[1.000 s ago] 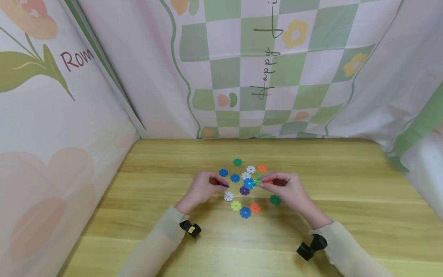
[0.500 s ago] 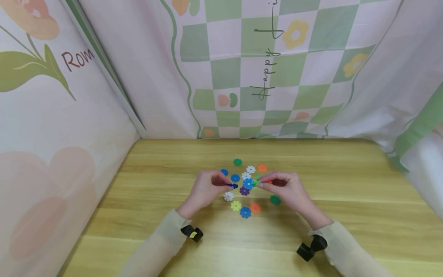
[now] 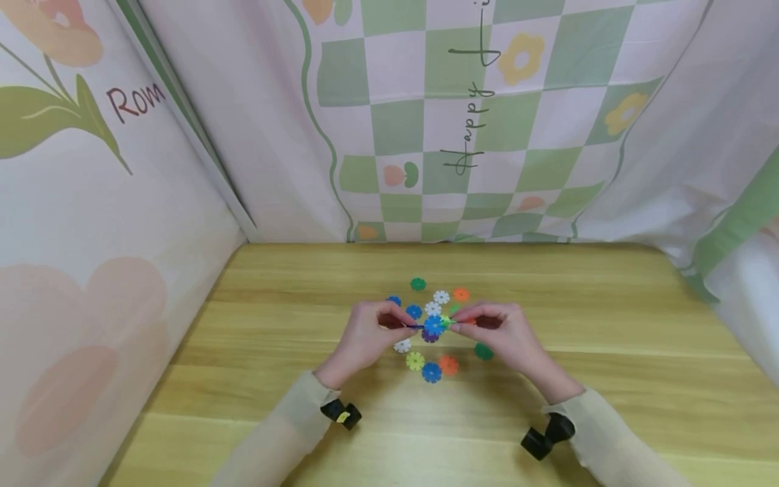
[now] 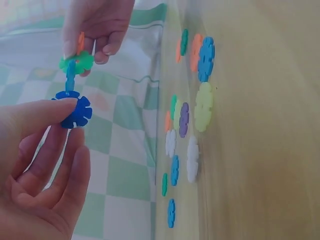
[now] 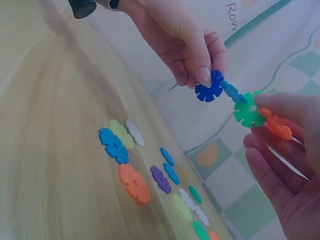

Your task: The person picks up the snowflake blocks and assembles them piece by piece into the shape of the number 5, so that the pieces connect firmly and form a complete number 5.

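Note:
My left hand [image 3: 368, 338] pinches a dark blue notched disc [image 4: 77, 112] between thumb and fingers. In my right hand [image 3: 502, 335] is a green notched disc [image 5: 248, 111], pinched by thumb and fingertips. An orange disc [image 5: 276, 125] is joined to the green one near the right fingers. On its other side a lighter blue disc [image 3: 434, 326] is joined, set crosswise. The dark blue disc's edge meets the lighter blue disc's edge; how deep their notches fit cannot be told. Both hands hold these pieces above the table.
Several loose notched discs lie on the wooden table [image 3: 389, 433] below: purple [image 5: 160, 179], yellow [image 3: 415, 361], white [image 4: 192, 159], blue [image 3: 431, 373], orange [image 3: 448, 366] and green [image 3: 483, 351]. A checked curtain [image 3: 444, 135] hangs behind the table.
My left hand has moved right with the dark blue disc, bringing it up to the lighter blue disc. The right hand has stayed nearly in place.

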Motion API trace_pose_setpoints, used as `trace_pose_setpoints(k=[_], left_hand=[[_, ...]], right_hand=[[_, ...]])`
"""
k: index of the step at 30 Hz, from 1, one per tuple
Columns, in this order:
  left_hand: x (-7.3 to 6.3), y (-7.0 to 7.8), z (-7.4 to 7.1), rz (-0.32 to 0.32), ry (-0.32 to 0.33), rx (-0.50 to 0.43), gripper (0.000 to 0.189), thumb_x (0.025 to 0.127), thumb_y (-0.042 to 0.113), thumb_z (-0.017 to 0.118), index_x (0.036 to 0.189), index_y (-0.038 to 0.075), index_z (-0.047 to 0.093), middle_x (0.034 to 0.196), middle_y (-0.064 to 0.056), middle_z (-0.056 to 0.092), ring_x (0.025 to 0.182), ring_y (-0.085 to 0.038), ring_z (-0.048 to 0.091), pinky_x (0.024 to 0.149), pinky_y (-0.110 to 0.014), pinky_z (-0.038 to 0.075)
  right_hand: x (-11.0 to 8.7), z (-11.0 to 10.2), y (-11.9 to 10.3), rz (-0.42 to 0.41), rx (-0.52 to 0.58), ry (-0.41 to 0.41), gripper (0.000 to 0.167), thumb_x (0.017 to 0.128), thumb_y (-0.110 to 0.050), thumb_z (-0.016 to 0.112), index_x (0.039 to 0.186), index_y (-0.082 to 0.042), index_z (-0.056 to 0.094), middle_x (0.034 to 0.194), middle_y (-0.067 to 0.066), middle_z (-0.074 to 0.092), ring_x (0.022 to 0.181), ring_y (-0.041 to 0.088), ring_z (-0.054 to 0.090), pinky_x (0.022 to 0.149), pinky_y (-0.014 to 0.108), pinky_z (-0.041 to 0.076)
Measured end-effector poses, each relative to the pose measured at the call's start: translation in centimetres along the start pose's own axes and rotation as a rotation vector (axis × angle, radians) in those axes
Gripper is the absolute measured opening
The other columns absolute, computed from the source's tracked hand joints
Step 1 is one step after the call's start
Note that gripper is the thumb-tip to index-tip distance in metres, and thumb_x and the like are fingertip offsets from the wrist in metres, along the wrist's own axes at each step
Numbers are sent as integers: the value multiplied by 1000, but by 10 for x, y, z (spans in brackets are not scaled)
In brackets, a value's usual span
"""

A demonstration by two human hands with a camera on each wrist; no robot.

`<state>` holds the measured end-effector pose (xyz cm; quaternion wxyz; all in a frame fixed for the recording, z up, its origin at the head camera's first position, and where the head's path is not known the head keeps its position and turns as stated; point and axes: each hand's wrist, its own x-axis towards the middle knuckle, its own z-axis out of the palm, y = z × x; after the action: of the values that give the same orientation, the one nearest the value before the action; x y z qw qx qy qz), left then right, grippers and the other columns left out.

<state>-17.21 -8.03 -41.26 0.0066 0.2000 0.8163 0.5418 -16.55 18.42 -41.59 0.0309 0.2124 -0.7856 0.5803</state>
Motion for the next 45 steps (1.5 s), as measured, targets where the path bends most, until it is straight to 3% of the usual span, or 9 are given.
trace_pose_setpoints(k=[10, 18, 25, 28, 31, 37, 42, 45], left_hand=[[1, -2, 2, 32, -19, -30, 10, 88, 4, 81, 92, 13, 79, 89, 7, 73, 81, -10, 71, 73, -28, 60], [1, -2, 3, 7, -18, -34, 12, 88, 3, 80, 94, 13, 79, 90, 7, 73, 81, -9, 71, 71, -28, 60], [1, -2, 6, 14, -7, -35, 10, 87, 4, 81, 92, 12, 78, 88, 7, 73, 78, -9, 71, 69, -28, 60], [1, -2, 6, 15, -6, -35, 9, 87, 4, 81, 92, 12, 78, 88, 7, 73, 78, -9, 71, 70, -27, 60], [1, -1, 7, 11, -4, -35, 9, 88, 5, 81, 92, 12, 78, 87, 7, 73, 78, -9, 71, 70, -28, 60], [0, -1, 7, 10, 0, -33, 8, 88, 6, 82, 92, 13, 79, 87, 8, 73, 77, -9, 71, 69, -29, 60], [0, -2, 7, 11, 1, -42, 9, 87, 5, 82, 90, 13, 78, 87, 7, 73, 77, -10, 71, 69, -29, 60], [-1, -1, 8, 8, -3, -50, 10, 87, 5, 82, 90, 13, 78, 87, 7, 73, 77, -10, 72, 69, -28, 60]], right_hand=[[1, 0, 1, 4, -46, -27, 9, 90, -8, 79, 98, -8, 79, 97, 5, 75, 80, 21, 69, 64, 27, 57], [2, -3, 1, 55, -76, -124, 23, 97, -17, 73, 118, -8, 75, 97, 1, 75, 78, 37, 67, 58, 33, 55], [3, -1, 1, 158, -77, -154, 32, 90, -23, 81, 121, -14, 76, 110, 4, 74, 78, 18, 65, 60, 28, 55], [3, 2, 0, 168, -59, -145, 36, 88, -21, 83, 122, -9, 75, 112, 8, 73, 90, 21, 69, 67, 30, 58], [3, 4, -1, 157, -50, -130, 37, 88, -18, 83, 122, -6, 74, 111, 9, 73, 90, 24, 69, 66, 29, 58], [3, 5, -1, 114, -47, -141, 33, 90, -15, 81, 121, -8, 75, 113, 9, 73, 79, 20, 68, 61, 29, 56], [3, 5, -1, 115, -74, -159, 34, 88, -15, 83, 121, -11, 76, 113, 9, 73, 57, 13, 52, 49, 23, 45], [3, 7, -2, 127, -84, -146, 38, 85, -17, 85, 121, -9, 75, 116, 10, 72, 57, 15, 52, 50, 24, 46]])
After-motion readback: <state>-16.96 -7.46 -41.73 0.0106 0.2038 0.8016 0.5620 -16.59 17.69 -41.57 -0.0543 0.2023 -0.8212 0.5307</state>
